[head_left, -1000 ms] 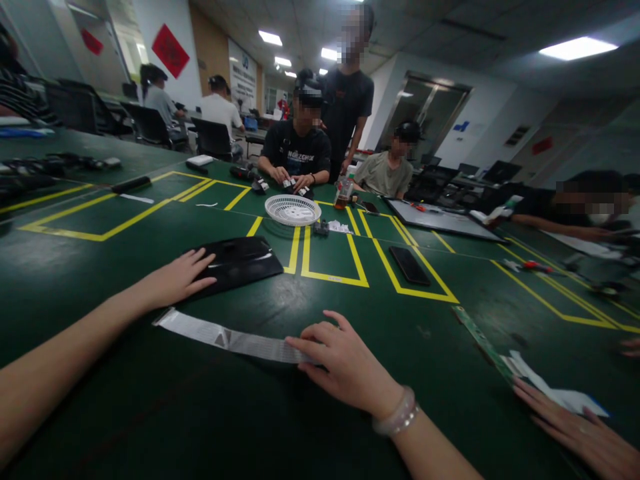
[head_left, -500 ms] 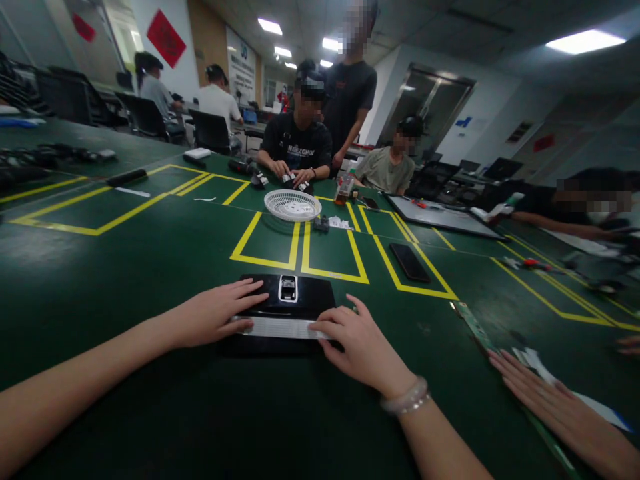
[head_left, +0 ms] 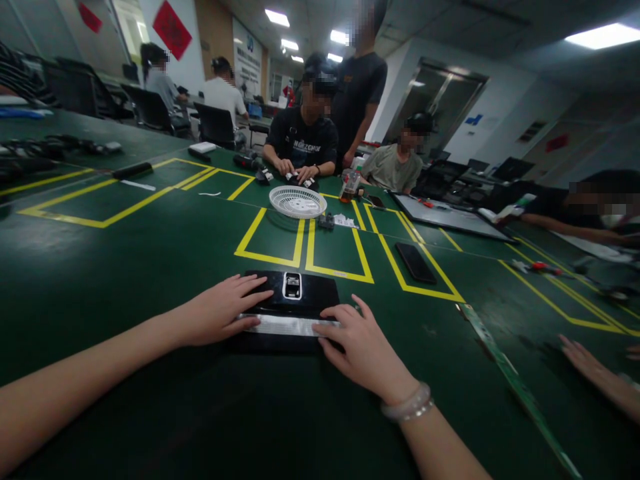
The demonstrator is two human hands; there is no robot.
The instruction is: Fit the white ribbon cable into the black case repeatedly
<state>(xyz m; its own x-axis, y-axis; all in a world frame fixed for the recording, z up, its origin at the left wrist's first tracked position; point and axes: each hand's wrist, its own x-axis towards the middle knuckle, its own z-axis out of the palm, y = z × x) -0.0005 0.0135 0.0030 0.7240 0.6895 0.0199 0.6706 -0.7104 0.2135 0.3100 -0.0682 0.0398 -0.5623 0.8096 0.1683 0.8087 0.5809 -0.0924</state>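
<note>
A glossy black flat panel [head_left: 320, 293] lies before me on the green table, with a white-rimmed rectangular cutout [head_left: 293, 285] showing a metallic part. Along its near side runs a silver-white strip [head_left: 285, 325]; a black part shows below the strip. My left hand [head_left: 225, 310] rests with stretched fingers on the panel's left end, its thumb on the strip. At the right end, my right hand [head_left: 360, 340] has its fingers apart, fingertips touching the strip and panel, and its thumb at the near edge. What lies under the fingertips is hidden.
Ahead are a white plastic basket [head_left: 298, 202], a bottle [head_left: 349, 187] and a black phone [head_left: 415, 262] among yellow tape outlines. A long green circuit strip [head_left: 517, 387] lies at my right, near another person's hand [head_left: 587, 370]. Co-workers sit across the table.
My hands stay on the panel and strip with barely any movement. The neighbouring person's hand has moved right, off the green circuit strip. My view has shifted slightly.
</note>
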